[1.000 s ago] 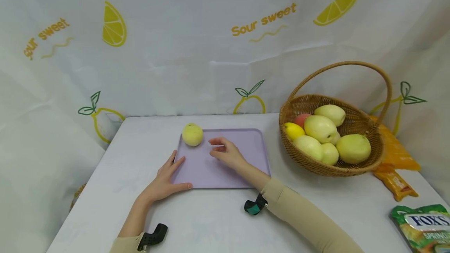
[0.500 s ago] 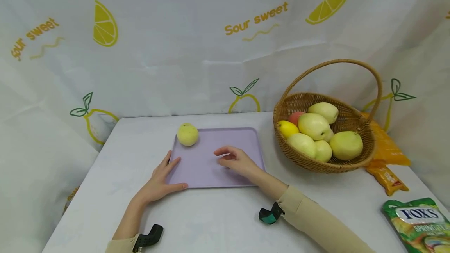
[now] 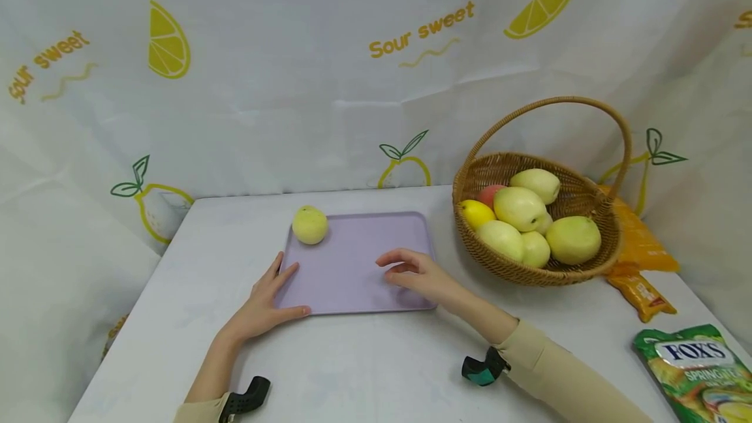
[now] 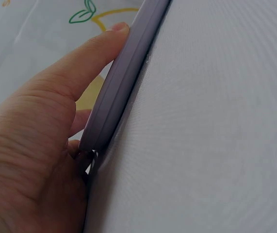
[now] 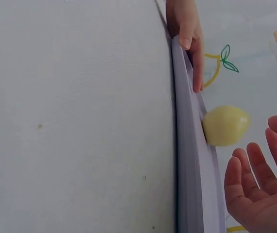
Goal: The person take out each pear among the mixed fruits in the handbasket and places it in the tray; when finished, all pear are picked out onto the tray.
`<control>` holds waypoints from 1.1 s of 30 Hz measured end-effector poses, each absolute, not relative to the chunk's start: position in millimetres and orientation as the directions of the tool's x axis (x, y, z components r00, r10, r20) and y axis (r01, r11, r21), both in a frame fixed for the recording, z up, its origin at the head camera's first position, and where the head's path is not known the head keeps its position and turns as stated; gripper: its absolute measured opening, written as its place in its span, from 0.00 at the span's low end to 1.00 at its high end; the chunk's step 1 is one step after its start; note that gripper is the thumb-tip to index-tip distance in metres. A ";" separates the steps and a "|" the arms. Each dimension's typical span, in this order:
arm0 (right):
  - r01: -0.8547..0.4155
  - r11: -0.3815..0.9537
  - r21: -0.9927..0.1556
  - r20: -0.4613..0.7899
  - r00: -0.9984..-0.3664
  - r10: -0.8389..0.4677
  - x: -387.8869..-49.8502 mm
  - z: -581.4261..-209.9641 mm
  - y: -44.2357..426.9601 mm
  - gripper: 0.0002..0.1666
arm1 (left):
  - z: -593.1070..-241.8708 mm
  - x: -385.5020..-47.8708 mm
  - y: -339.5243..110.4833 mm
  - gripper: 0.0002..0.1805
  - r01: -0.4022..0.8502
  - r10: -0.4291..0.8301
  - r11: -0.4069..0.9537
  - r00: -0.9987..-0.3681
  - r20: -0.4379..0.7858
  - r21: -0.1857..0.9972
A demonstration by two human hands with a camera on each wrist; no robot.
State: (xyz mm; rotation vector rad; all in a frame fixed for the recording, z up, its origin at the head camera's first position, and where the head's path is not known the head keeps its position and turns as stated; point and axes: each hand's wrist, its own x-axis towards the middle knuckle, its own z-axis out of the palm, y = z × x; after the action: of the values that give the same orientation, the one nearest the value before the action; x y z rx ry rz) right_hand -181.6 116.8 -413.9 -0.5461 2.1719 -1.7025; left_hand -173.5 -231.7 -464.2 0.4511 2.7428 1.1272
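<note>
Only head view: basket (image 3: pixel 578 201) | left hand (image 3: pixel 262 307) spread on tray (image 3: pixel 346 279) | right hand (image 3: pixel 424 275) splayed loosely

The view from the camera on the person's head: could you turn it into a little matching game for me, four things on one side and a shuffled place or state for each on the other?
Column one
1. Left hand
2. Right hand
3. Single round fruit
4. Wicker basket

Column two
A. Fingers curved, holding nothing
B. Bears several fruits, one of them red
C. At the far left corner of the purple tray
D. Touching the near left corner of the purple tray

Right pairs
1-D, 2-A, 3-C, 4-B
</note>
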 end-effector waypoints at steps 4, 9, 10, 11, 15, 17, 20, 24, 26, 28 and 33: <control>-0.101 0.243 -0.965 -0.031 -0.874 -0.485 -176.2 -408.3 128.6 0.19 | -464.9 -173.8 -231.7 0.52 0.223 0.327 0.672 -0.945 -0.013 0.706; -0.122 0.245 -0.962 -0.023 -0.857 -0.515 -168.6 -392.8 144.5 0.19 | -463.8 -173.9 -232.3 0.52 0.224 0.327 0.675 -0.945 -0.014 0.703; -0.129 0.242 -0.962 -0.018 -0.851 -0.525 -167.5 -389.3 147.7 0.19 | -463.5 -174.0 -232.4 0.52 0.224 0.326 0.677 -0.945 -0.013 0.702; -0.136 0.240 -0.961 -0.014 -0.845 -0.534 -166.3 -385.6 150.6 0.18 | -463.5 -174.0 -232.5 0.52 0.222 0.325 0.679 -0.946 -0.015 0.699; -0.201 0.256 -0.945 0.021 -0.822 -0.570 -162.9 -373.2 163.3 0.18 | -463.8 -174.3 -232.4 0.53 0.218 0.324 0.679 -0.946 -0.020 0.701; -0.250 0.277 -0.928 0.042 -0.808 -0.587 -160.8 -366.6 170.0 0.18 | -464.0 -174.4 -232.3 0.53 0.214 0.325 0.678 -0.945 -0.026 0.703; -0.322 0.307 -0.895 0.081 -0.796 -0.600 -157.5 -356.6 180.6 0.18 | -464.4 -174.3 -232.1 0.52 0.217 0.326 0.678 -0.945 -0.022 0.703; -0.406 0.325 -0.854 0.148 -0.788 -0.597 -154.8 -343.6 195.5 0.17 | -464.3 -174.1 -231.9 0.52 0.227 0.329 0.676 -0.944 -0.011 0.701; -0.452 0.335 -0.827 0.189 -0.784 -0.591 -155.0 -337.5 204.0 0.16 | -463.5 -174.2 -231.8 0.52 0.229 0.330 0.675 -0.944 -0.010 0.702; -0.480 0.363 -0.798 0.218 -0.793 -0.569 -156.5 -332.0 212.5 0.15 | -463.1 -174.1 -231.6 0.52 0.227 0.330 0.676 -0.944 -0.013 0.701; -0.496 0.467 -0.732 0.246 -0.831 -0.499 -162.6 -318.5 232.7 0.12 | -463.2 -174.0 -231.2 0.52 0.220 0.328 0.678 -0.944 -0.020 0.702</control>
State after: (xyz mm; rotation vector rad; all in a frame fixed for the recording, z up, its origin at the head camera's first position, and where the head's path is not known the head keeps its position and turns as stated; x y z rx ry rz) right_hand -162.6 232.7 -318.5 -0.9117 2.6884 -1.3395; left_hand -174.0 -231.2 -463.2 0.4509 2.7432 1.1190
